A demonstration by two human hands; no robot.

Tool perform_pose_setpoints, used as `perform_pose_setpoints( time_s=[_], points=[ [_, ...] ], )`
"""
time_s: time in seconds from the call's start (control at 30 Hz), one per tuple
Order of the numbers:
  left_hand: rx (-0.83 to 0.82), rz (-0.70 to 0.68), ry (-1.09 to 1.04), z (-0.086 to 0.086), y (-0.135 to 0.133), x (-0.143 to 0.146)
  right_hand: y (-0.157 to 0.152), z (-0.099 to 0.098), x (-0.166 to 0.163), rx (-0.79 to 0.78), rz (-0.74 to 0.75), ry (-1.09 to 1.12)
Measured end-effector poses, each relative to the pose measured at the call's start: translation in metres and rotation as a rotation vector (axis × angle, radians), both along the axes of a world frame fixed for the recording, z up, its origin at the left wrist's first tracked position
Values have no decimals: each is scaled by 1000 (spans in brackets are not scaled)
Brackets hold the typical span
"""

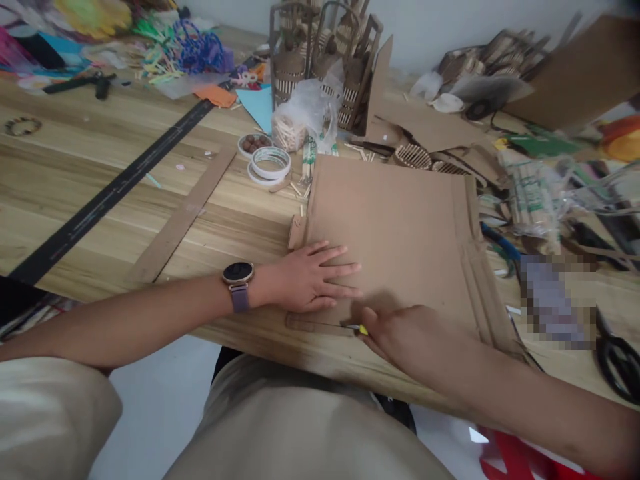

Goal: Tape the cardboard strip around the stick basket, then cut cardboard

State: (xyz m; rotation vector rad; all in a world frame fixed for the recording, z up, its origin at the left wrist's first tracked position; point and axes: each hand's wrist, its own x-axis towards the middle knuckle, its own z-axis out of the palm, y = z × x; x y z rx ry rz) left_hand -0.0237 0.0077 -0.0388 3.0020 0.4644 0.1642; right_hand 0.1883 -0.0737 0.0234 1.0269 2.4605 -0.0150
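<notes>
A large piece of brown cardboard (pixel 395 220) lies flat at the table's front edge, with creased folds along its right side. My left hand (pixel 315 277) rests on its left part, palm down and fingers spread. My right hand (pixel 405 333) is closed around a utility knife (pixel 362 329) with a yellow body, most of it hidden in the fist. Its thin blade points left, touching or close to the cardboard near the front edge. A narrow strip of cardboard (pixel 315 323) shows there beside the blade.
On the left lie a long black ruler (pixel 120 180) and a cardboard strip (pixel 185 213). Rolls of white tape (pixel 270 165) sit behind the cardboard, near stick-built baskets (pixel 320 73). Black scissors (pixel 617 360) and bagged sticks (pixel 530 193) are on the right.
</notes>
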Motion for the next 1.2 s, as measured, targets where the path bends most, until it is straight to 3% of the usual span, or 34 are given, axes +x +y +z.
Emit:
perform_pose_setpoints(
  time_s=[0.13,0.4,1.0,1.2],
  points=[
    [11,14,21,0,-1,1,2,2,-15,16,14,88],
    [45,19,77,0,1,4,6,-16,-68,38,69,21],
    [12,17,37,-1,2,3,9,0,-83,-15,99,-113],
    [40,0,34,0,1,3,6,-2,-72,4,98,-91]
  ],
)
